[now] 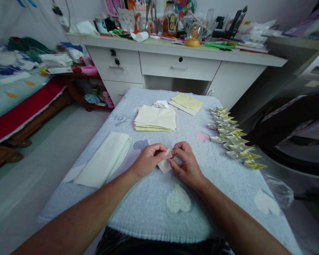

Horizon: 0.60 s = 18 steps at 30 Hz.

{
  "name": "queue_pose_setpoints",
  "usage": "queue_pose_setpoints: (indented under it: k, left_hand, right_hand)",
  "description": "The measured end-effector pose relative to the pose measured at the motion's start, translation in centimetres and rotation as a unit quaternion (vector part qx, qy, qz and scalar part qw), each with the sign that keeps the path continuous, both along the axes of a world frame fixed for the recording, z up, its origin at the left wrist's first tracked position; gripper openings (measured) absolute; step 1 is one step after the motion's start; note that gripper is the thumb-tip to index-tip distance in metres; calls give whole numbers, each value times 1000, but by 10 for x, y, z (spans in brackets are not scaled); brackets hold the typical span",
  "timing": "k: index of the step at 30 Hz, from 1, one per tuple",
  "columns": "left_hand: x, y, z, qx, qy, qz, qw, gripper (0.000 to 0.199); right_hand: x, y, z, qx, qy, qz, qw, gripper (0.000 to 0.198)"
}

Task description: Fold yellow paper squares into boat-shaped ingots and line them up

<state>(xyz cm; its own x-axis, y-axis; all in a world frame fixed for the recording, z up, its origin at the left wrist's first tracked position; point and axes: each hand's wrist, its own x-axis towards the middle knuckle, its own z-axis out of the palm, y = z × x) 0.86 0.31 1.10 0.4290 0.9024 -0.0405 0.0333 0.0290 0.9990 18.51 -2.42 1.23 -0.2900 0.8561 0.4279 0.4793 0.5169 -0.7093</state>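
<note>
A small folded piece of cream paper (pixel 164 166) is held between my two hands, just above the cloth-covered table. My left hand (pixel 150 159) pinches its upper left part between thumb and fingers. From the other side, my right hand (pixel 186 163) is closed on its right edge, with the thumb underneath. Beyond the hands lies a stack of cream and yellow paper sheets (pixel 155 118). Several folded paper boats (pixel 235 140) stand in rows along the table's right side. To the left of my left hand rests a folded bundle of pale paper (pixel 103 159).
Yellow and white sheets (pixel 187 102) and a crumpled white tissue (pixel 161 104) lie at the table's far end. Behind stands a white desk (pixel 179 67) crowded with jars and stationery. A bed (pixel 21 99) is on the left; a clear plastic bag (pixel 278 191) hangs at the right edge.
</note>
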Motion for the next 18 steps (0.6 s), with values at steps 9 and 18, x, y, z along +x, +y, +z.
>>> queue_pose_setpoints:
  k: [9,18]
  left_hand:
    - [-3,1,-2,28,32,12,999,26]
    - [-1,2,-4,44,75,40,995,28]
  right_hand:
    - [3,2,1,-78,107,24,991,3]
    - [1,3,0,-105,151,44,982,9]
